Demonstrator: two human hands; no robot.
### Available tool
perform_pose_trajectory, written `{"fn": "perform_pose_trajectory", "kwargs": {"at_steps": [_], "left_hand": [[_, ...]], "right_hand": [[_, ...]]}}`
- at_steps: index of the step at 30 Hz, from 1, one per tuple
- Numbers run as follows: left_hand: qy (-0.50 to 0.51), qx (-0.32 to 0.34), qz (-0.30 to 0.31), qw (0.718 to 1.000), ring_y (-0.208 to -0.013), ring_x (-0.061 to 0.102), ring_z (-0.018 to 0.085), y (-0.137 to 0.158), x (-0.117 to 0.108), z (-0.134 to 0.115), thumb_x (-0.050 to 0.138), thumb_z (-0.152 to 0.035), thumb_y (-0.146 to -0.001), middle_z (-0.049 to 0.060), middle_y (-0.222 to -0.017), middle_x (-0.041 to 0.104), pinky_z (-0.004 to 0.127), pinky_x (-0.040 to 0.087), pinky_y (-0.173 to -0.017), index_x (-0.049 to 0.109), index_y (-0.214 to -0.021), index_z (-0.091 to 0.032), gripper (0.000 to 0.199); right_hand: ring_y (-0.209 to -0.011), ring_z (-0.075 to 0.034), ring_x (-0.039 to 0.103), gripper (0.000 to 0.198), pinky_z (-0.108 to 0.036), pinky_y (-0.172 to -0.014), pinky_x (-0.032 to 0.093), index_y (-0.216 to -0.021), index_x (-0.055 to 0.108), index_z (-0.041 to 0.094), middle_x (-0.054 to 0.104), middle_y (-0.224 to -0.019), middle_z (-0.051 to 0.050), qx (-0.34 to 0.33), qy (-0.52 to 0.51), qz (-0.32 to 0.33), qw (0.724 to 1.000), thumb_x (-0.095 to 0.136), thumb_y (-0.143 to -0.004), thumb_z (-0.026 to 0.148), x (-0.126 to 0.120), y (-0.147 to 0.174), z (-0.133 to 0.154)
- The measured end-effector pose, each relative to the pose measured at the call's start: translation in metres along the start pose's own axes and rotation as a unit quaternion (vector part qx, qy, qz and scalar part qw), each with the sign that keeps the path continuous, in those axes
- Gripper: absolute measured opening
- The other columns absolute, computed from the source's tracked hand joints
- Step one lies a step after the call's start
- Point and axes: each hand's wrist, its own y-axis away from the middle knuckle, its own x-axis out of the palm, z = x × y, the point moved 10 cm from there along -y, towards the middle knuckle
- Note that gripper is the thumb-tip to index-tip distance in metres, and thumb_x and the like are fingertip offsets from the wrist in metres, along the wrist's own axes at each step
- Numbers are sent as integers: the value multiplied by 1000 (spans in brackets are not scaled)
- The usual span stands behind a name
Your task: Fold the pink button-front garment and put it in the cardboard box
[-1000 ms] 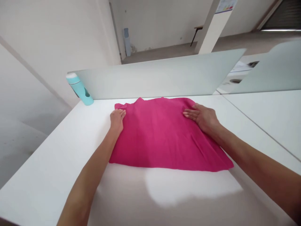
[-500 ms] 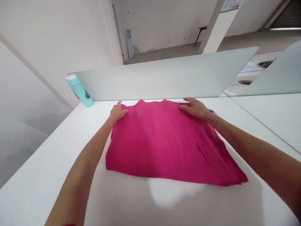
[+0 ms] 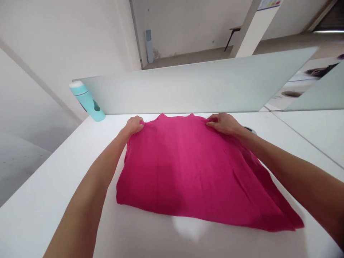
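Observation:
A bright pink shirt [image 3: 185, 168] lies spread with its sides folded in on the white table [image 3: 59, 172]. Two small peaks stand at its far edge with a shallow dip between them, like a neckline. My left hand [image 3: 135, 125] is closed on the far left corner, fingers and thumb pinching the fabric. At the far right corner, my right hand [image 3: 223, 123] pinches the cloth between thumb and fingers. The near edge runs wider than the far one and slants down to the right, with layered folds along the right side.
A turquoise bottle-shaped holder with a white top [image 3: 87, 100] stands at the table's far left corner. Along the far edge rises a frosted partition [image 3: 174, 91]. A small dark-and-silver round object [image 3: 250, 129] sits partly hidden behind my right wrist.
Both hands have closed from loosely spread fingers into pinches on the far corners. The shirt's near edge now reaches lower and wider in view, and the view has shifted slightly.

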Motion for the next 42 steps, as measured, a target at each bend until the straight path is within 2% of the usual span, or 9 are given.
{"fn": "perform_pose_trajectory", "kwargs": {"at_steps": [7,14,19,26,29,32,35,39,42], "left_hand": [[-61,-7,-52,997,-112,62,31,13,-9,-6,48,-21,-94,14,-119,66,42,49,-94,75,-105,-21,29],[-91,13,-111,990,-116,60,36,26,-33,-8,40,-24,-101,18,-121,62,47,44,-99,70,-116,-19,34],[-85,6,-153,984,-120,57,40,17,-55,2,41,-28,-101,19,-124,60,50,42,-100,70,-119,-19,36],[-111,-30,-88,989,-124,58,37,3,-10,5,40,-17,-94,21,-129,62,51,35,-109,73,-123,-17,43],[-90,-27,-118,989,-132,55,36,12,-13,8,43,-19,-94,21,-142,58,51,35,-113,65,-138,-16,49],[-62,24,-160,985,-144,46,35,35,-30,-9,42,-27,-98,21,-156,48,53,32,-119,55,-149,-15,54],[-23,109,-106,988,-155,36,31,76,-22,-50,37,-40,-104,19,-164,41,52,29,-125,45,-157,-14,59],[-16,229,12,973,-162,23,30,156,24,-106,29,-56,-107,11,-174,28,55,24,-129,37,-164,-23,66],[-51,269,-10,962,-161,26,29,199,41,-109,30,-55,-107,10,-172,33,52,21,-131,37,-164,-24,66]], "right_hand": [[-101,-32,68,32,-42,-90,50,-111,75,19,74,-106,-12,-15,111,4,994,53,-91,29,-3,4,5],[-101,-32,66,35,-46,-100,45,-111,72,17,73,-103,-15,-68,221,-100,968,41,-97,28,-23,18,24],[-108,-34,64,37,-48,-102,44,-114,70,19,72,-110,-16,-74,174,-168,967,39,-100,31,-45,24,33],[-117,-37,60,40,-53,-104,46,-121,70,16,68,-121,-19,-41,130,-76,988,43,-98,34,-1,15,23],[-134,-37,52,48,-54,-116,40,-138,62,15,59,-143,-19,-81,106,-112,985,49,-96,32,-15,23,22],[-145,-34,45,56,-52,-122,36,-147,54,11,51,-154,-19,-115,80,-157,978,53,-96,33,-44,47,25],[-148,-35,42,63,-52,-123,36,-153,48,10,48,-157,-21,-159,65,-167,971,51,-100,45,-54,88,41],[-152,-36,38,75,-58,-121,37,-162,39,16,41,-163,-18,-226,79,-89,967,36,-105,64,-16,152,64],[-153,-35,37,76,-59,-123,35,-163,40,20,40,-164,-16,-205,102,-9,973,28,-105,68,16,176,51]]}}
